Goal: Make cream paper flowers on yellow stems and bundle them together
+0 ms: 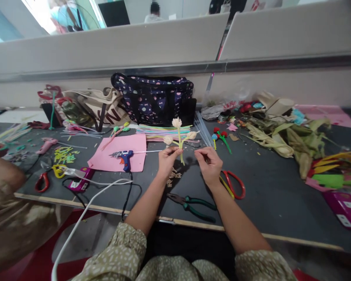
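Between the fingertips of my left hand is a cream handmade flower stem, upright, with a ruffled bloom on top and paler buds on side branches. My right hand is a little to the right, apart from the stem, with thumb and fingers pinched together; whatever is in the pinch is too small to make out. Below the hands lie green-handled pliers. Red-handled scissors lie partly behind my right wrist. A blue glue gun rests on a pink sheet to the left.
A dark patterned bag stands at the back, with pastel stems before it. Dried husks are piled on the right. A white cable crosses the table's front edge on the left. Another person's arm reaches in at far left.
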A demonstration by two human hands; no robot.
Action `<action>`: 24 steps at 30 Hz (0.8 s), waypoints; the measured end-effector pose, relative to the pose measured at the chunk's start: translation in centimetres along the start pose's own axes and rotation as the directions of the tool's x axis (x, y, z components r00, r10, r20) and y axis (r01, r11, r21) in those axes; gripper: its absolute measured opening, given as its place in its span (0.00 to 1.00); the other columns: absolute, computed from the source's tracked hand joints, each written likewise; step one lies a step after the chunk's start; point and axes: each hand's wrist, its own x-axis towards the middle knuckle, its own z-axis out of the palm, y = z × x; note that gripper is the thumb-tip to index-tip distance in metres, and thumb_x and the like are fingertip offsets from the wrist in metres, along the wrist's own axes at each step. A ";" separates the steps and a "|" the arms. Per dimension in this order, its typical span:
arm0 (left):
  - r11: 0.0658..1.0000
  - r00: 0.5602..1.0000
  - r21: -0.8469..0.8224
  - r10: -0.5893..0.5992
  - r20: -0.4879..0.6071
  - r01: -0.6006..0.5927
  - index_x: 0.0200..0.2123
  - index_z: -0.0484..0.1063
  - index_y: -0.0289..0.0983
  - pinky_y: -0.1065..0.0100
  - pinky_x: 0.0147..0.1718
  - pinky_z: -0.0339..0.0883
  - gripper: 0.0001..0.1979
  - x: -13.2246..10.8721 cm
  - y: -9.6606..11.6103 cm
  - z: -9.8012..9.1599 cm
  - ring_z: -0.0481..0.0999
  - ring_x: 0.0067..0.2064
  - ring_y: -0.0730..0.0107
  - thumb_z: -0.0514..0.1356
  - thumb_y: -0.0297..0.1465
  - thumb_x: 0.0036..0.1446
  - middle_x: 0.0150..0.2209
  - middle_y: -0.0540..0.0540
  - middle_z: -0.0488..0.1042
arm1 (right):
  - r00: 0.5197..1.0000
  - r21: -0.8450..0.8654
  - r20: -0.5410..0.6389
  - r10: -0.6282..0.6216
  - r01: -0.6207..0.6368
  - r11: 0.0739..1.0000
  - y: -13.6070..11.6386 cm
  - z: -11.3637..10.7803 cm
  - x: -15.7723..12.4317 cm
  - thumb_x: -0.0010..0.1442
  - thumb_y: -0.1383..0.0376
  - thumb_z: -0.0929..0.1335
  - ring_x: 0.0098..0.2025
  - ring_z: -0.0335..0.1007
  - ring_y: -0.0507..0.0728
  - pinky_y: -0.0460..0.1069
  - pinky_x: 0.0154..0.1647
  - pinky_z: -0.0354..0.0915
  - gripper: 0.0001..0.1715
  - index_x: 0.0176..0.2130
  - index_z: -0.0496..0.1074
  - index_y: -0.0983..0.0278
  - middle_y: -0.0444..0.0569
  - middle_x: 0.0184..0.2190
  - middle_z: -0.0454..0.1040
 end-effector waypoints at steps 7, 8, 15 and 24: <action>0.994 0.988 -0.014 -0.108 0.112 0.110 0.28 0.80 0.35 0.71 0.34 0.66 0.11 -0.8 0.3 0.6 0.73 0.29 0.74 0.71 0.34 0.40 0.27 0.49 0.78 | 0.983 0.123 0.038 0.178 -0.181 0.976 1.3 -0.1 0.9 0.56 0.58 0.70 0.34 0.68 0.53 0.49 0.37 0.64 0.11 0.34 0.75 0.63 0.46 0.32 0.73; 0.993 0.985 -0.011 -0.111 0.128 0.114 0.28 0.80 0.35 0.71 0.34 0.66 0.10 -1.0 0.4 0.7 0.73 0.29 0.74 0.71 0.34 0.40 0.27 0.49 0.78 | 0.972 0.173 0.087 0.219 -0.231 0.957 1.5 0.1 0.9 0.55 0.57 0.71 0.35 0.69 0.53 0.49 0.38 0.65 0.12 0.35 0.75 0.62 0.46 0.33 0.74; 0.992 0.965 0.044 -0.123 0.233 0.115 0.29 0.80 0.36 0.72 0.33 0.66 0.09 -1.8 -0.1 1.4 0.73 0.28 0.75 0.70 0.34 0.42 0.28 0.49 0.78 | 0.916 0.390 0.205 0.345 -0.400 0.829 2.2 1.1 0.4 0.48 0.55 0.74 0.31 0.67 0.51 0.47 0.35 0.66 0.17 0.35 0.73 0.62 0.43 0.30 0.73; 0.994 0.962 0.092 -0.075 0.264 0.052 0.27 0.80 0.36 0.71 0.32 0.66 0.08 -2.1 -1.0 1.6 0.72 0.29 0.74 0.70 0.34 0.42 0.27 0.49 0.77 | 0.897 0.449 0.163 0.410 -0.438 0.779 1.9 1.0 0.2 0.45 0.59 0.76 0.28 0.67 0.51 0.47 0.31 0.65 0.14 0.31 0.74 0.63 0.42 0.25 0.73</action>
